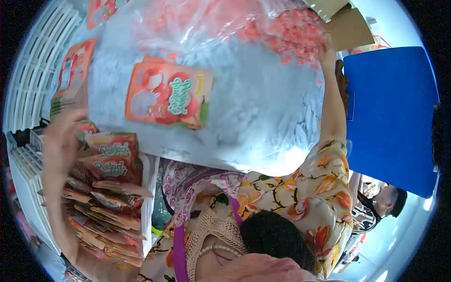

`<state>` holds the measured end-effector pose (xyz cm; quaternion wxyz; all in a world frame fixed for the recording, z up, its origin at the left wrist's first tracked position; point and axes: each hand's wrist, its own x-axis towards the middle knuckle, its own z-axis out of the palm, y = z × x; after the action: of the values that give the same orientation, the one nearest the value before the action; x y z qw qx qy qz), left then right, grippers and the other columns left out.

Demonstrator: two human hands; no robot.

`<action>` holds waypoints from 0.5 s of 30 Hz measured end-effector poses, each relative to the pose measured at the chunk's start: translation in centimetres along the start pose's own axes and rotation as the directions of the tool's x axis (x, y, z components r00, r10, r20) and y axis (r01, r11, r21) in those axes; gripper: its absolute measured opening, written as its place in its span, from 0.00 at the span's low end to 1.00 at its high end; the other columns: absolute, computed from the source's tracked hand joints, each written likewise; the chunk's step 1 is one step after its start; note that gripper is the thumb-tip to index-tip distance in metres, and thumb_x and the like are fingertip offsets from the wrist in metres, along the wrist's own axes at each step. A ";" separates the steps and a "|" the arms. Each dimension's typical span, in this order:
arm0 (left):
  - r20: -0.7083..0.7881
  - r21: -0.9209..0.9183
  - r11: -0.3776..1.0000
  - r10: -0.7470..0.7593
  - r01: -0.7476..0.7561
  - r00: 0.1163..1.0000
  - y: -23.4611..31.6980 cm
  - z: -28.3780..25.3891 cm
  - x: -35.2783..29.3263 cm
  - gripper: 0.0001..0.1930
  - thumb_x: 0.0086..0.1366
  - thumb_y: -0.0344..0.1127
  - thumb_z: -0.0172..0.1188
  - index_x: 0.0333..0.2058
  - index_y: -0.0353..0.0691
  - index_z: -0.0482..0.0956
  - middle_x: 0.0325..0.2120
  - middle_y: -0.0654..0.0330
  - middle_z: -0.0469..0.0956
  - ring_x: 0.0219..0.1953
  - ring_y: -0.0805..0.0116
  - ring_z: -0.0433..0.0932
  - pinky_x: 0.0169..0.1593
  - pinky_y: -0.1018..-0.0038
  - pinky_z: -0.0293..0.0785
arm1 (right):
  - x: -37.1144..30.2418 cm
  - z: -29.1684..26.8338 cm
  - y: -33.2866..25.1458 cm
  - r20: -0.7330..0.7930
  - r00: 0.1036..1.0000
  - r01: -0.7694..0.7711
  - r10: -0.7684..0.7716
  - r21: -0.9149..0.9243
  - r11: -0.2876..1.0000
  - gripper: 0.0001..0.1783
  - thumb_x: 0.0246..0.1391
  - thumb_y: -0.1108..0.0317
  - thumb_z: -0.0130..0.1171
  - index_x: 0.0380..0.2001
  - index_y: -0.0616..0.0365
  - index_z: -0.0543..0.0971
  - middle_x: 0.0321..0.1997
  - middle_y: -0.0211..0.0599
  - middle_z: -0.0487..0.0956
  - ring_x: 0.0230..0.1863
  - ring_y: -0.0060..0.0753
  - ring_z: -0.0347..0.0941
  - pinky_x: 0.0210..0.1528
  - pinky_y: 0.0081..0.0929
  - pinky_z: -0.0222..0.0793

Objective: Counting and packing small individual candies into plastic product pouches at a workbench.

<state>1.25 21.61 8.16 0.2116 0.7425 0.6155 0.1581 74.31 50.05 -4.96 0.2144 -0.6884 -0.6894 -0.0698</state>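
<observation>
My left hand (66, 129), smeared by motion, is at the left edge of the table, between a standing stack of orange-red pouches (75, 66) and the pouches (115, 164) in a white crate. Whether its fingers hold anything does not show. At the far right of the table, my right hand (326, 49) is beside a heap of small pink-red pieces (293, 35); its fingers are not distinct. A few orange-red pouches with a fruit picture (164, 94) lie flat, overlapping, on the pale table (263, 113) between my arms.
Clear plastic sheeting (202, 21) covers part of the pink-red heap. The white crate (149, 202) packed with pouches stands at my left, below a white slatted crate (40, 66). An open cardboard box (347, 28) and a large blue panel (390, 117) are on the right. Another person (383, 202) is farther right.
</observation>
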 end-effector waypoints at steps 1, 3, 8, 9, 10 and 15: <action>0.105 -0.114 0.993 0.051 -0.039 0.993 4.5 2.2 2.7 0.18 0.56 0.18 0.52 0.46 0.35 0.75 0.40 0.52 0.77 0.45 0.60 0.77 0.50 0.68 0.71 | 1.8 0.7 2.1 0.000 0.999 0.050 -0.050 0.000 0.999 0.20 0.54 0.59 0.59 0.49 0.52 0.76 0.43 0.48 0.81 0.46 0.50 0.76 0.49 0.45 0.69; 0.211 -0.041 0.889 0.454 -0.456 0.866 10.3 7.0 8.0 0.19 0.52 0.19 0.54 0.45 0.36 0.76 0.39 0.52 0.76 0.45 0.54 0.76 0.50 0.65 0.71 | 3.8 3.7 6.6 -0.113 0.984 0.123 -0.138 -0.129 0.984 0.20 0.57 0.57 0.55 0.51 0.50 0.76 0.49 0.46 0.78 0.49 0.53 0.74 0.53 0.46 0.67; 0.129 0.098 0.647 0.745 -0.756 0.655 19.4 20.3 20.3 0.27 0.53 0.24 0.55 0.55 0.42 0.70 0.54 0.51 0.69 0.55 0.52 0.68 0.55 0.57 0.68 | 0.0 10.4 -1.4 -0.289 0.904 0.240 -0.317 -0.271 0.932 0.25 0.60 0.53 0.51 0.58 0.50 0.70 0.62 0.48 0.68 0.60 0.54 0.65 0.62 0.47 0.58; 0.077 0.222 0.601 0.774 -0.768 0.628 20.6 22.9 23.5 0.28 0.55 0.26 0.56 0.57 0.45 0.68 0.56 0.52 0.67 0.57 0.53 0.67 0.55 0.54 0.67 | -1.8 9.9 -2.7 -0.338 0.900 0.184 -0.275 -0.276 0.943 0.23 0.59 0.54 0.51 0.54 0.52 0.73 0.59 0.48 0.71 0.57 0.54 0.68 0.60 0.47 0.60; 0.027 0.349 0.559 0.796 -0.752 0.604 20.9 24.9 26.3 0.29 0.57 0.29 0.56 0.59 0.48 0.67 0.58 0.54 0.66 0.58 0.53 0.66 0.55 0.50 0.66 | -3.3 9.6 -4.6 -0.385 0.891 0.140 -0.240 -0.268 0.953 0.22 0.58 0.54 0.51 0.51 0.53 0.75 0.55 0.49 0.74 0.53 0.54 0.70 0.57 0.47 0.63; 0.093 0.494 0.647 0.625 -0.581 0.775 20.9 31.2 34.6 0.28 0.61 0.37 0.56 0.61 0.58 0.65 0.62 0.64 0.64 0.63 0.56 0.62 0.58 0.47 0.61 | -10.3 6.7 -8.8 -0.207 0.973 0.100 -0.104 -0.025 0.995 0.15 0.54 0.57 0.54 0.38 0.54 0.79 0.44 0.44 0.79 0.43 0.52 0.74 0.50 0.47 0.66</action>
<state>41.08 48.68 -8.96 -0.0780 0.9252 0.3608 0.0876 63.99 42.85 -13.21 0.2762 -0.6426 -0.6972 -0.1573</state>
